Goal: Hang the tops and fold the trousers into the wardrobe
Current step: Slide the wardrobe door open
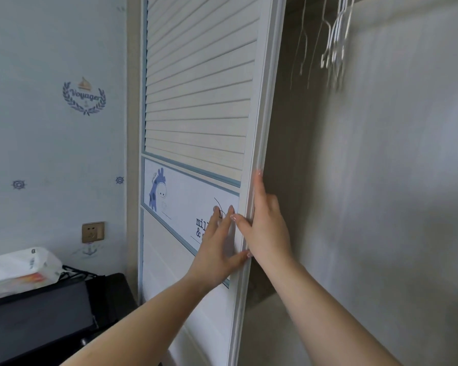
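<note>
1. Progress: at the outset, by the look of it. No top hangs in the wardrobe [381,180] and no folded trousers lie in it; the open section shows bare back wall and a bare shelf edge low down.
2. Clothes: none in view. Where the tops and trousers are cannot be told from this view.
3. Door [196,101]: one sliding door, slatted above with a cartoon panel below, stands to the left of the opening, so the right-hand section is open.
4. Left hand [218,249]: fingers spread and flat against the face of the door, palm on the cartoon panel, holding nothing.
5. Right hand [265,228]: fingers straight along the door's inner edge, thumb on the front face, pinching the edge lightly between them. The two hands lie just beside each other.
6. Hangers [333,43]: a bunch of white wire hangers at the top of the opening, all empty. Motion blur prevents a firm count; perhaps five or six.
7. Remaining: all of it, judged from the above — fetching the clothes, hanging each top, folding each pair of trousers and shelving them.
8. Other items: one wall socket [92,231], one white plastic bag [19,268] resting on dark furniture at lower left.
</note>
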Demonstrator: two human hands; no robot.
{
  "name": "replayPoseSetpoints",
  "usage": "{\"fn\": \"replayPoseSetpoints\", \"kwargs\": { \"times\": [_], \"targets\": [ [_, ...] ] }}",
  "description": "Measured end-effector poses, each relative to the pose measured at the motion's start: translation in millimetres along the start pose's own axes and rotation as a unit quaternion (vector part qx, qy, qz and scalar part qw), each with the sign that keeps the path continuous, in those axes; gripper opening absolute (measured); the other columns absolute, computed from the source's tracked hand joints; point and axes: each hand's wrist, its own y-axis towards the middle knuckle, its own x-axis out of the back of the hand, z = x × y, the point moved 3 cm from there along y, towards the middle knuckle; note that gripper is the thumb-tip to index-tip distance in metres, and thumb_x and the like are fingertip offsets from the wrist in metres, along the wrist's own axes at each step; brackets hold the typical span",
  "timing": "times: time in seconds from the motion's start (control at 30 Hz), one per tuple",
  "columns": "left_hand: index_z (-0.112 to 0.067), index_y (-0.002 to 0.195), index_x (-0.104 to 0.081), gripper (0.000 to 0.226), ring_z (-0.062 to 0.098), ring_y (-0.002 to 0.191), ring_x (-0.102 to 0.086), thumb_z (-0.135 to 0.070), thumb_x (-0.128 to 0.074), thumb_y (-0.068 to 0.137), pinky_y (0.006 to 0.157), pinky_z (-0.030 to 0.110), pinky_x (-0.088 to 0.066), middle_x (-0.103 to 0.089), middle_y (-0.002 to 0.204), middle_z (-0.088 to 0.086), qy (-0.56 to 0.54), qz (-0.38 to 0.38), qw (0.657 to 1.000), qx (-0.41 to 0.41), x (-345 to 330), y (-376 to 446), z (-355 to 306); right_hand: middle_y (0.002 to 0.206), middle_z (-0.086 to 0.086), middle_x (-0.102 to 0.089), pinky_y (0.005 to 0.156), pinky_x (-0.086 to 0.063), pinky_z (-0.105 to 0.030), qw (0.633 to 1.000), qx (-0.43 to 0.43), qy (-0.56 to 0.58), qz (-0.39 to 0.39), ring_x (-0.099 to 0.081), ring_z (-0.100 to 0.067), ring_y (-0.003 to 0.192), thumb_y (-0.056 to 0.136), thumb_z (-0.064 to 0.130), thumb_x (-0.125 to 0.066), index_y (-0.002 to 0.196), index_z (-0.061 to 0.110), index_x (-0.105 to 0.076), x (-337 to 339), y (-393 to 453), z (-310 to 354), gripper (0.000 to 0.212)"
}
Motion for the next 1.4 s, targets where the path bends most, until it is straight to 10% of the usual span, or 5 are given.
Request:
{"fn": "replayPoseSetpoints", "kwargs": {
  "times": [0.43,0.67,1.4],
  "targets": [
    [-0.055,0.136,0.007,0.093,0.012,0.147,0.004,-0.042,-0.068,0.083,0.119,0.041,-0.019,0.015,0.159,-0.013,0.002,-0.009,1.000,0.017,23,43,64,0.109,0.009,-0.031,0.076,-0.055,-0.032,1.000,0.005,-0.008,-0.008,-0.052,-0.010,0.088,0.091,0.032,-0.061,0.145,0.050,0.004,-56,39,2,0.087],
    [-0.053,0.137,0.007,0.092,0.013,0.147,0.006,-0.041,-0.067,0.083,0.119,0.046,-0.019,0.016,0.159,-0.011,0.006,-0.010,1.000,0.012,34,59,87,0.157,0.002,-0.001,0.105,-0.042,-0.039,0.999,0.025,-0.031,0.009,-0.015,-0.019,0.145,0.092,0.035,-0.057,0.147,0.046,0.005,-82,57,7,0.084],
    [-0.044,0.143,0.006,0.094,0.018,0.148,0.003,-0.036,-0.067,0.084,0.118,0.046,-0.021,0.015,0.159,-0.008,0.015,0.006,1.000,0.027,51,83,117,0.153,0.011,0.030,0.102,-0.044,-0.033,0.998,0.007,-0.037,0.045,-0.007,-0.024,0.148,0.093,0.033,-0.057,0.142,0.051,0.018,-121,78,12,0.091]
  ]
}}
